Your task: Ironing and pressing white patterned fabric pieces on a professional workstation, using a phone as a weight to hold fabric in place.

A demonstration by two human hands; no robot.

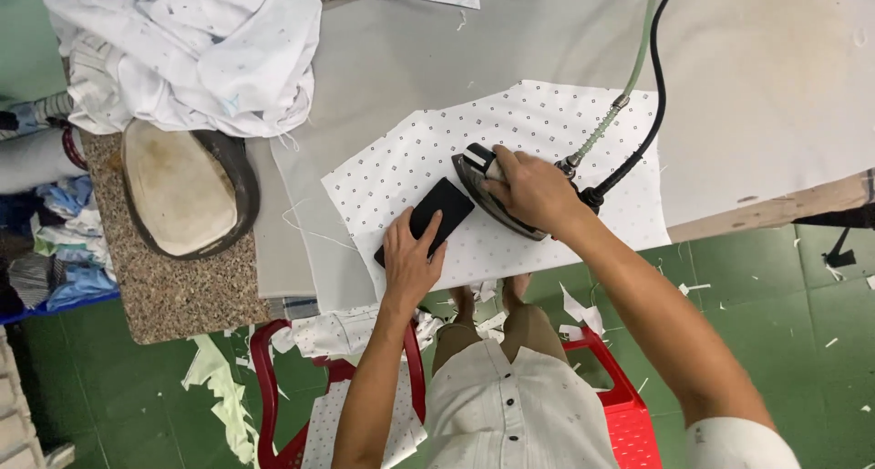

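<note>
the right hand [533,188] grips the handle of a steam iron [492,191] on a white dotted fabric piece [547,123]. just beside it, the left hand [412,259] lies flat, fingers spread, pressing a black flat block [436,216] onto the same fabric. a red plastic basket [629,414] below the hands holds fabric scraps.

Dotted cloth [510,132] thin, matt, white woven; black template [436,216] smooth, matt, stiff like plastic or card. Iron [492,191] has dull grey metal body, with a glossy black cord [652,113] and a braided hose [602,132]. Table cover [775,77] matt grey cloth; left pad [178,191] stained, worn fabric on speckled stone-like slab [173,287].
</note>
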